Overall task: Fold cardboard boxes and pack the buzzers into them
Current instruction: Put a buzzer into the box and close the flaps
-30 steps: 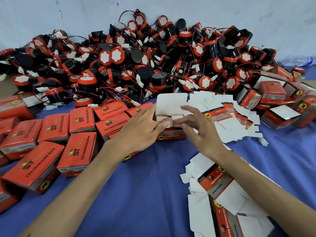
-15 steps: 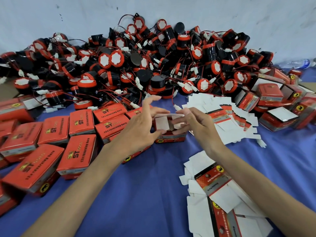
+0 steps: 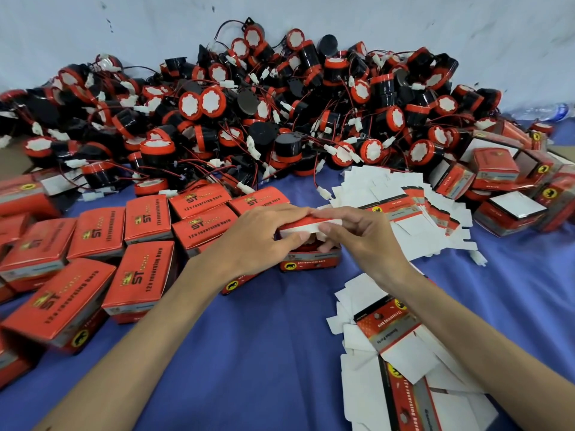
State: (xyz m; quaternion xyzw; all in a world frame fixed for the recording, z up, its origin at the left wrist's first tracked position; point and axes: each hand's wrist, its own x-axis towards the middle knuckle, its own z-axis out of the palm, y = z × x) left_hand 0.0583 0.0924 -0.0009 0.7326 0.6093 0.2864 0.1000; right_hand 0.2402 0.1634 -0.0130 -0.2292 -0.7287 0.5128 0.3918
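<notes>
Spreading under all: a blue cloth (image 3: 264, 353) covers the work surface, with a pale wall (image 3: 404, 20) behind it.
Buzzer pile: a big heap of black-and-red buzzers (image 3: 280, 113), with red wires and white plugs, lies along the far side against the wall.
Closed boxes: red cartons (image 3: 93, 241) printed "12V reversing horn" lie in loose rows at the left, just beside the left forearm.
Part-folded boxes: more red cartons (image 3: 510, 209) with white flaps showing are heaped at the far right.
Flat blanks: one fanned stack (image 3: 404, 213) lies just beyond the right hand; another stack (image 3: 404, 362) lies under the right forearm.
Box in work: a red box (image 3: 308, 259) stands on the cloth at the centre, touching the closed boxes.
Lid flap: the lid flap (image 3: 298, 227) is tilted over the box's mouth, white underside showing, not fully down.
Left hand: the left hand (image 3: 258, 234) pinches the lid flap, fingers across its top and thumb at its white front edge.
Right hand: the right hand (image 3: 364, 237) grips the flap's right end, forefinger on top and the other fingers curled beneath.
</notes>
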